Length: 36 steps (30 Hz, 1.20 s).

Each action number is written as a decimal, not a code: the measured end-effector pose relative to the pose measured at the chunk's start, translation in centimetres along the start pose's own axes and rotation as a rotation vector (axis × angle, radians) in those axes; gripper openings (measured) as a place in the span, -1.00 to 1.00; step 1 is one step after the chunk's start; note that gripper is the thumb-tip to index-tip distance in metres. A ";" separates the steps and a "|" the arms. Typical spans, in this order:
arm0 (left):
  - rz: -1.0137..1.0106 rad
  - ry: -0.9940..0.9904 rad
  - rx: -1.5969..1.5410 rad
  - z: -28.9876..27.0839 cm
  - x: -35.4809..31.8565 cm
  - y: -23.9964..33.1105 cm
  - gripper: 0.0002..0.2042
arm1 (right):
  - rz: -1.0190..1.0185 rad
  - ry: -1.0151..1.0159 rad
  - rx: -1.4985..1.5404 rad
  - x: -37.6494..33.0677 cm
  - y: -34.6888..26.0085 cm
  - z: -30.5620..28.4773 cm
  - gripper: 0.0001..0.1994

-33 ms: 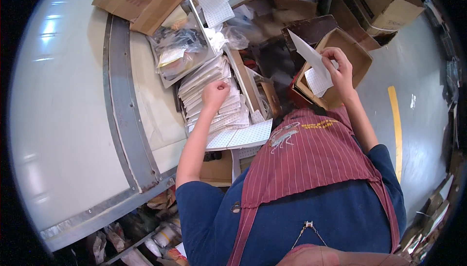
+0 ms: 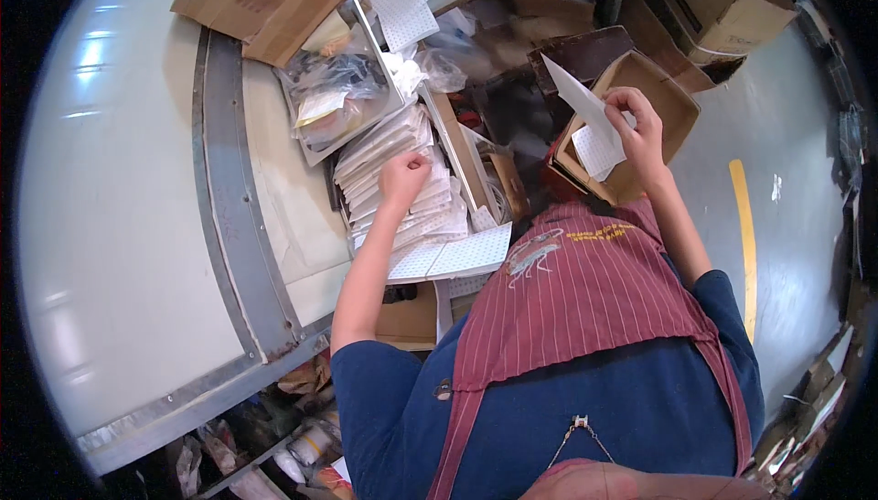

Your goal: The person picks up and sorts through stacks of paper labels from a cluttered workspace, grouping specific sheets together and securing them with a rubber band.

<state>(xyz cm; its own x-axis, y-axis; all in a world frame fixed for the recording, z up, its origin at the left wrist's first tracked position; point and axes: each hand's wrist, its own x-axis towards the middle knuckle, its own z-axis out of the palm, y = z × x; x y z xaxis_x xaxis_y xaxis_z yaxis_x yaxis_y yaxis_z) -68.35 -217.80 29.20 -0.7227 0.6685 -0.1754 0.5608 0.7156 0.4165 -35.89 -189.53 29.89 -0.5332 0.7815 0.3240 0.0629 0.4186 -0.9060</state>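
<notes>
White sheet pinched over an open box; paper stack alongside

Head view, as I see it standing by.

Item: one white sheet (image 2: 578,96), raised aslant above the open cardboard box (image 2: 674,102) on the worker's right. Held by the right hand (image 2: 642,129), thumb and forefinger closed narrowly on its near edge. Handling, in my judgement: very light, thin, limp away from the grip, prone to creasing; best taken by an edge or corner, lightly.

Item: one smaller patterned sheet (image 2: 596,154), below the first, against the box's opening.

Item: left hand (image 2: 402,178), fingers curled in, over a stack of white packets (image 2: 370,180). Whether anything is gripped there, I cannot tell. Stack: overlapping, uneven, likely to slide if pushed; better lifted singly by the edges.

Item: patterned white sheets (image 2: 462,253), flat, at the stack's near end.

Item: one tray (image 2: 382,59) of plastic bags, just beyond the stack.
</notes>
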 end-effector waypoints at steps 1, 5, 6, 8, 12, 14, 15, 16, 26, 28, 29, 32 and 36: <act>-0.001 0.012 -0.033 0.2 0.0 -0.3 -0.83 | 0.003 0.002 -0.003 0.0 0.1 -0.1 -0.91; 0.008 0.035 -0.136 0.7 -0.2 -1.0 -0.84 | 0.028 0.018 0.017 -0.3 0.1 -0.2 -0.90; 0.011 0.030 -0.133 0.8 -0.1 -1.2 -0.84 | 0.030 0.018 0.021 -0.4 0.1 -0.2 -0.90; -0.044 -0.019 -0.224 0.9 0.1 -1.7 -0.84 | 0.039 0.026 0.022 -0.6 0.4 -0.3 -0.89; -0.052 -0.037 -0.299 1.2 0.3 -2.4 -0.84 | 0.039 0.042 0.036 -0.9 0.9 -0.4 -0.88; -0.044 -0.042 -0.278 0.7 0.3 -1.6 -0.85 | 0.048 0.053 0.038 -1.0 1.0 -0.5 -0.88; -0.041 -0.047 -0.274 0.7 0.4 -1.6 -0.85 | 0.050 0.056 0.041 -1.1 1.2 -0.6 -0.87; -0.043 -0.033 -0.246 0.7 0.7 -1.6 -0.85 | 0.051 0.058 0.044 -1.1 1.3 -0.7 -0.87; -0.137 -0.101 -0.306 -2.4 3.8 -1.2 -0.78 | 0.094 0.107 0.039 -1.0 1.8 -1.5 -0.84; -0.186 -0.145 -0.436 -3.7 3.6 0.2 -0.78 | 0.107 0.114 0.071 -1.0 1.9 -1.7 -0.83; -0.235 -0.184 -0.571 -4.3 3.5 0.8 -0.78 | 0.107 0.116 0.073 -1.0 2.0 -1.7 -0.83; -0.315 -0.230 -0.696 -5.0 2.6 2.6 -0.79 | 0.113 0.137 0.121 -1.0 2.1 -1.8 -0.82; -0.330 -0.289 -0.851 -5.0 1.5 4.6 -0.74 | 0.162 0.119 0.144 -1.0 2.3 -1.8 -0.82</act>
<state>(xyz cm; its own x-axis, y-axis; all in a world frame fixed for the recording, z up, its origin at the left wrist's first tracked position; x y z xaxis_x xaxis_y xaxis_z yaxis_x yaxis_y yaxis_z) -68.89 -214.48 35.30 -0.6003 0.5649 -0.5662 -0.2177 0.5658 0.7953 -33.65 -188.52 27.98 -0.4219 0.8857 0.1937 0.0142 0.2201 -0.9754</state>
